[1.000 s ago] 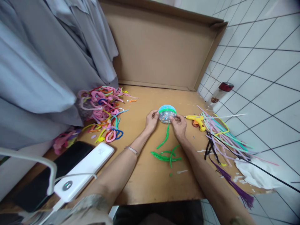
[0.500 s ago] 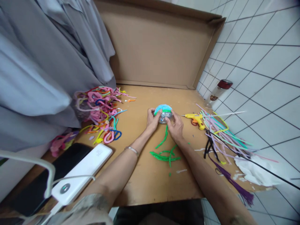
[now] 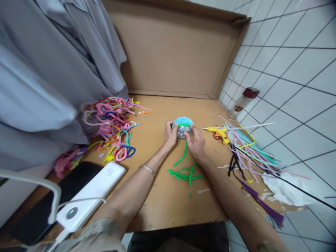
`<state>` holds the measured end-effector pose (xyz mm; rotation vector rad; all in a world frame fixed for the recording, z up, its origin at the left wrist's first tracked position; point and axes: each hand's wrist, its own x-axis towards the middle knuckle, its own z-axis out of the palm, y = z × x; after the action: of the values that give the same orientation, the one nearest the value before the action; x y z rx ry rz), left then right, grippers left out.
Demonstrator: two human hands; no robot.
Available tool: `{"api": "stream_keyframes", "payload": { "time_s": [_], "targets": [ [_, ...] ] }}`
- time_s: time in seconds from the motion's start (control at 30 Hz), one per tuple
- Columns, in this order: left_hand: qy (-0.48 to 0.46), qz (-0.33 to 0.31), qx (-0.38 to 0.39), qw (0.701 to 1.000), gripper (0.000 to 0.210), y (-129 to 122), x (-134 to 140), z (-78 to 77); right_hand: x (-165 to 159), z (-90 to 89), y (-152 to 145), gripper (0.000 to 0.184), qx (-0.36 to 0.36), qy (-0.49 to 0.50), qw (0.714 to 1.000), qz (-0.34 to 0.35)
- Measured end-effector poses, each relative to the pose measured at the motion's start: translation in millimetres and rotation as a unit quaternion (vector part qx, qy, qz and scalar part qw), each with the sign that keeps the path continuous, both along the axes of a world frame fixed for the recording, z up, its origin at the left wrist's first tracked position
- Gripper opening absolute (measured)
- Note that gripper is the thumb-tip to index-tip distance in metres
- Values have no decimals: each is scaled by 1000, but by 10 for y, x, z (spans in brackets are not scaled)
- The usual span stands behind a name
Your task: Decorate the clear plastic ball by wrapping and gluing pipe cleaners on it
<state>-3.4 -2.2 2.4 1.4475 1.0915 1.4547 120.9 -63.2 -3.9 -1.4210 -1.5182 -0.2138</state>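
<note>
Between my two hands is a round, ball-like piece (image 3: 183,121), blue on top with a green band around its middle and a clear, shiny lower part. My left hand (image 3: 170,134) grips its left side, thumb on the front near the green band. On the right side, my right hand (image 3: 196,141) closes around it with the thumb pressed to the clear part. A green strip (image 3: 181,155) trails on the table just below the ball. Closer to me lie several green pipe cleaner pieces (image 3: 185,174), some crossing each other.
A yellow glue gun (image 3: 219,133) lies right of my hands, beside pastel pipe cleaners (image 3: 252,148) and a purple tassel (image 3: 262,204). Tangled colourful pipe cleaners (image 3: 107,120) fill the left. A white power bank (image 3: 91,196), a black phone (image 3: 78,176) and a lidded bottle (image 3: 243,103) stand around.
My left thumb has slid slightly left along the green band, uncovering more of it. Otherwise both hands keep their hold on the ball, and the view has shifted slightly.
</note>
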Motion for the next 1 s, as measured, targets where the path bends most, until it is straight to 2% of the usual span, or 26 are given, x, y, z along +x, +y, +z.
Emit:
{"api": "stream_keyframes", "payload": {
  "time_s": [0.17,0.4,0.63,0.8,1.0],
  "targets": [
    [15,-8,16,1000,34,-36,0,11,-4,5,-2,44,-3,-12,1000,-3],
    [24,2,12,1000,30,-35,12,32,-11,15,-2,44,0,0,1000,-2],
    [14,4,9,1000,31,-53,6,37,33,8,16,44,-35,87,996,10],
    [-9,-29,6,1000,35,-76,4,38,92,20,43,38,-65,152,986,3],
    [-8,-43,0,999,38,-126,-1,85,88,64,50,30,-60,187,980,-6]
  ]
}}
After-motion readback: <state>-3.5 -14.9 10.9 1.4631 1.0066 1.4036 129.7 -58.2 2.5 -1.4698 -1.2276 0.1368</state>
